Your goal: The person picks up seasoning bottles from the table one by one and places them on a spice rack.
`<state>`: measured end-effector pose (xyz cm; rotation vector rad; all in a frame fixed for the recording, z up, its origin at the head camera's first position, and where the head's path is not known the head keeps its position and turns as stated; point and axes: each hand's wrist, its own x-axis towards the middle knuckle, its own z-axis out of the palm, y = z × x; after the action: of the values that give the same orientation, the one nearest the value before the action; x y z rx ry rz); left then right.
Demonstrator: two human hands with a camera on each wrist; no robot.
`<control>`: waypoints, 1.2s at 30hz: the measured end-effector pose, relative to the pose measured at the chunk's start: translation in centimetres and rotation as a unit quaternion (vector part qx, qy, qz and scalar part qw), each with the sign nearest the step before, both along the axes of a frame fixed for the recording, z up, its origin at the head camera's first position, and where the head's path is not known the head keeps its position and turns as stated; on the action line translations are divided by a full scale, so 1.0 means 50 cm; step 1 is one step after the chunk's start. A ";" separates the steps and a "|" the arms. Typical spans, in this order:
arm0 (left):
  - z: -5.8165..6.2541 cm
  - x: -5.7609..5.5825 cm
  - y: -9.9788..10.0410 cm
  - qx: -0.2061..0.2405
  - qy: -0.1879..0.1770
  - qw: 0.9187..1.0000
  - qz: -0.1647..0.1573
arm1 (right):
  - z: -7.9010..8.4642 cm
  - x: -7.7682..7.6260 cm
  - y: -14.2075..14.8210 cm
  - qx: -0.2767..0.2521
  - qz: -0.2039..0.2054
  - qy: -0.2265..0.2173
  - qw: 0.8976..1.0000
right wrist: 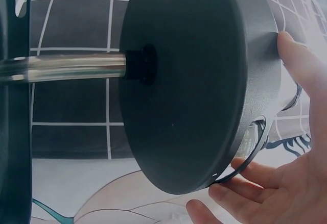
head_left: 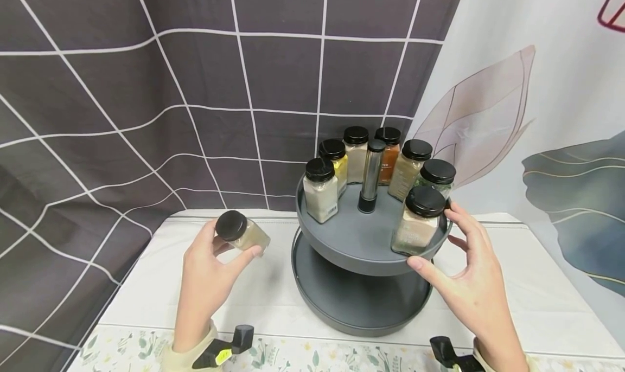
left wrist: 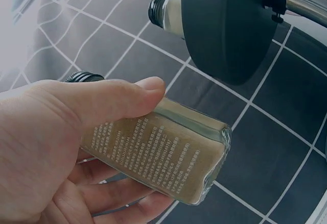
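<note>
My left hand [head_left: 207, 277] holds a glass spice jar [head_left: 253, 236] with a black lid, tilted above the white surface left of a grey two-tier turntable. Thumb and fingers pinch its sides; in the left wrist view, printed text covers the jar of tan powder [left wrist: 163, 157]. At the right, my right hand [head_left: 480, 285] grips the rim of the upper tray [head_left: 358, 244], thumb at the front and fingertips farther round. Close to that hand stands a jar of pale powder [head_left: 415, 231] on the tray. The right wrist view shows the tray's underside [right wrist: 189, 86] and fingers on its rim.
Several more black-lidded jars, including a white one [head_left: 320, 198] and an orange-red one [head_left: 388, 158], stand round the upper tray's central post [head_left: 372, 174]. Beneath is the lower tray [head_left: 361, 304]. A dark gridded curtain [head_left: 283, 74] hangs behind.
</note>
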<state>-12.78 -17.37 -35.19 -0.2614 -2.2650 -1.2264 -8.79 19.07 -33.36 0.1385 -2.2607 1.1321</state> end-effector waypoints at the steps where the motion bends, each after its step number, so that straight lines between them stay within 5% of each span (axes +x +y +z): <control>1: 0.002 0.000 0.002 0.000 0.007 1.000 -0.002 | 0.000 0.000 0.000 0.000 0.001 0.001 1.000; 12: 0.045 -0.001 0.018 -0.008 0.089 0.996 -0.029 | -0.003 -0.002 0.000 -0.001 -0.002 -0.003 1.000; 36: 0.146 0.006 0.081 0.024 0.140 0.983 -0.116 | 0.003 0.007 0.000 0.021 -0.025 0.001 0.999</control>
<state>-12.49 -13.31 -27.89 -0.6528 -2.0011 -1.2689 -8.45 19.07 -33.20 0.0997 -2.2754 1.0593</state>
